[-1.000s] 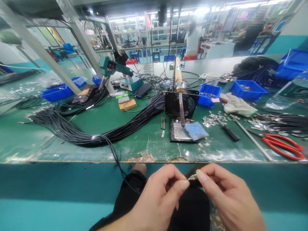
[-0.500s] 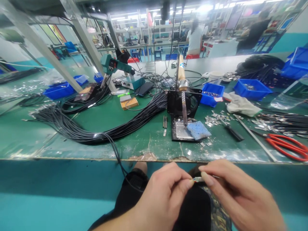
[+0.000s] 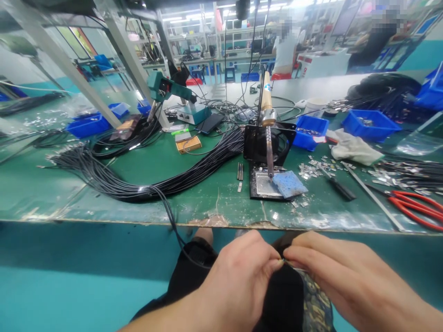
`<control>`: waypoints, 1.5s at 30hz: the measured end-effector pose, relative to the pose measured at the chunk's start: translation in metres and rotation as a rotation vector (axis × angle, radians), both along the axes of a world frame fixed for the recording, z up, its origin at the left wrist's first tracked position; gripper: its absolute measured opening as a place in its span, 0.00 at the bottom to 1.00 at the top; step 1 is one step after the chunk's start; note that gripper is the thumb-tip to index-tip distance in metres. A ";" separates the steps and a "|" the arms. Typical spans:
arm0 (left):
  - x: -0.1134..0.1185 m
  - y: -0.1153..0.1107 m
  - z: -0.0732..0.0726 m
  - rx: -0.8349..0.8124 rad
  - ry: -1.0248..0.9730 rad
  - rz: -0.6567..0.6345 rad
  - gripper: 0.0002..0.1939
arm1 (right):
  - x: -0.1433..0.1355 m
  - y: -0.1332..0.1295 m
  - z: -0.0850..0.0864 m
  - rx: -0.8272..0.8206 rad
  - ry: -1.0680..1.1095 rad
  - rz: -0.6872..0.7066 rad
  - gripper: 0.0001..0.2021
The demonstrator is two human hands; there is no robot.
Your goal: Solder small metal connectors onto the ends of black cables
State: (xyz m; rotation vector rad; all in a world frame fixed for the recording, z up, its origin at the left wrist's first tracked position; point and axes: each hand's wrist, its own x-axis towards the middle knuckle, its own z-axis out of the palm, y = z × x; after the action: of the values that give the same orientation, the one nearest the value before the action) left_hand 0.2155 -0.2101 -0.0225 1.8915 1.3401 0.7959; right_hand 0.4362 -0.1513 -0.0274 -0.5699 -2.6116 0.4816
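Above my lap, my left hand is closed in a pinch on the wire end of a black cable that hangs down from the bench. A speck of coloured wire shows at its fingertips. My right hand meets it from the other side, thumb and fingers pressed together over a small metal connector, which they now almost wholly cover. On the bench ahead, a wooden-handled soldering iron rests tip down in a black stand, beside a blue sponge.
A thick bundle of black cables curves across the green bench. Loose metal connector pieces, red-handled scissors, a white glove and blue bins lie at the right. Two people are in the background.
My right fingers have slid left and closed over the connector, hiding it, and now touch or nearly touch my left fingertips. The view has shifted slightly.
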 end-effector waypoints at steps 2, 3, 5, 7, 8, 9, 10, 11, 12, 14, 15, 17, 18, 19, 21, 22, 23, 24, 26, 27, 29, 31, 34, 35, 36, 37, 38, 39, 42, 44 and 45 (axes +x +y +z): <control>0.000 0.000 0.000 -0.009 0.004 -0.014 0.12 | -0.002 0.001 0.006 0.084 -0.003 0.018 0.17; 0.000 0.000 0.001 -0.012 0.003 -0.018 0.12 | -0.003 0.002 0.009 0.123 0.001 0.026 0.18; -0.001 0.000 0.002 -0.022 -0.008 -0.037 0.11 | -0.004 0.003 0.013 0.163 0.009 0.036 0.20; -0.002 0.000 0.003 -0.041 -0.026 -0.052 0.10 | -0.004 0.002 0.014 0.160 0.001 0.040 0.22; -0.002 0.000 0.004 -0.059 -0.034 -0.057 0.10 | -0.004 0.002 0.013 0.150 -0.008 0.036 0.22; -0.003 0.000 0.004 -0.080 -0.039 -0.057 0.09 | -0.003 0.001 0.012 0.136 -0.020 0.028 0.22; -0.003 0.000 0.005 -0.102 -0.040 -0.053 0.09 | -0.003 0.001 0.010 0.116 -0.030 0.022 0.21; -0.004 0.001 0.005 -0.125 -0.040 -0.048 0.09 | -0.002 0.001 0.008 0.086 -0.040 0.017 0.21; -0.004 0.001 0.006 -0.146 -0.039 -0.044 0.09 | -0.002 0.000 0.006 0.048 -0.046 0.011 0.20; -0.004 0.002 0.007 -0.175 -0.045 -0.034 0.09 | -0.001 0.000 0.002 -0.050 -0.045 -0.005 0.17; -0.005 0.002 0.007 -0.185 -0.051 -0.030 0.09 | -0.001 0.001 0.001 -0.104 -0.038 -0.018 0.16; -0.005 0.003 0.008 -0.201 -0.065 -0.019 0.10 | -0.001 0.001 -0.002 -0.202 0.015 -0.058 0.14; -0.005 0.003 0.008 -0.207 -0.071 -0.013 0.10 | -0.001 0.001 -0.002 -0.249 0.054 -0.087 0.13; -0.005 0.003 0.008 -0.212 -0.078 -0.006 0.10 | -0.002 0.001 -0.003 -0.293 0.096 -0.124 0.12; -0.005 0.003 0.008 -0.218 -0.088 0.010 0.10 | -0.003 -0.002 -0.005 -0.388 0.154 -0.216 0.10; -0.005 0.003 0.007 -0.220 -0.093 0.020 0.10 | -0.003 -0.004 -0.005 -0.440 0.164 -0.262 0.10; -0.005 0.004 0.007 -0.222 -0.098 0.028 0.10 | -0.004 -0.006 -0.006 -0.495 0.161 -0.304 0.11; -0.005 0.004 0.006 -0.227 -0.102 0.035 0.10 | -0.006 -0.009 -0.007 -0.551 0.152 -0.338 0.12; -0.005 0.005 0.005 -0.234 -0.115 0.045 0.11 | -0.008 -0.015 -0.010 -0.642 0.145 -0.386 0.15; -0.005 0.005 0.004 -0.237 -0.121 0.050 0.11 | -0.010 -0.017 -0.011 -0.673 0.150 -0.404 0.16; -0.004 0.005 0.003 -0.247 -0.134 0.066 0.11 | -0.012 -0.021 -0.014 -0.708 0.165 -0.431 0.18; -0.003 0.005 0.003 -0.261 -0.150 0.083 0.11 | -0.013 -0.022 -0.016 -0.717 0.182 -0.435 0.18; -0.001 0.006 0.004 -0.291 -0.159 0.115 0.13 | -0.014 -0.021 -0.018 -0.704 0.198 -0.422 0.16; -0.001 0.006 0.004 -0.306 -0.163 0.127 0.13 | -0.015 -0.021 -0.019 -0.696 0.202 -0.422 0.16; 0.000 0.006 0.004 -0.323 -0.171 0.138 0.13 | -0.015 -0.020 -0.019 -0.690 0.206 -0.421 0.15; 0.000 0.006 0.005 -0.343 -0.184 0.150 0.14 | -0.016 -0.020 -0.019 -0.684 0.213 -0.419 0.15; 0.000 0.006 0.005 -0.367 -0.207 0.160 0.14 | -0.016 -0.019 -0.019 -0.682 0.217 -0.417 0.15; 0.001 0.007 0.005 -0.398 -0.240 0.166 0.14 | -0.016 -0.019 -0.020 -0.684 0.218 -0.413 0.15; 0.001 0.008 0.005 -0.498 -0.359 0.186 0.14 | -0.015 -0.020 -0.023 -0.708 0.215 -0.408 0.15; 0.001 0.009 0.004 -0.555 -0.420 0.193 0.14 | -0.015 -0.020 -0.025 -0.725 0.208 -0.407 0.14; 0.001 0.010 0.003 -0.573 -0.439 0.196 0.14 | -0.015 -0.021 -0.026 -0.729 0.207 -0.407 0.14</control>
State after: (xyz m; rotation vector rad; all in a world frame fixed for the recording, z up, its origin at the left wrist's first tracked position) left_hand 0.2161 -0.2001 -0.0192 1.0815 1.3017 0.7624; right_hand 0.4216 -0.1718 -0.0532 -1.1699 -1.9932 1.2771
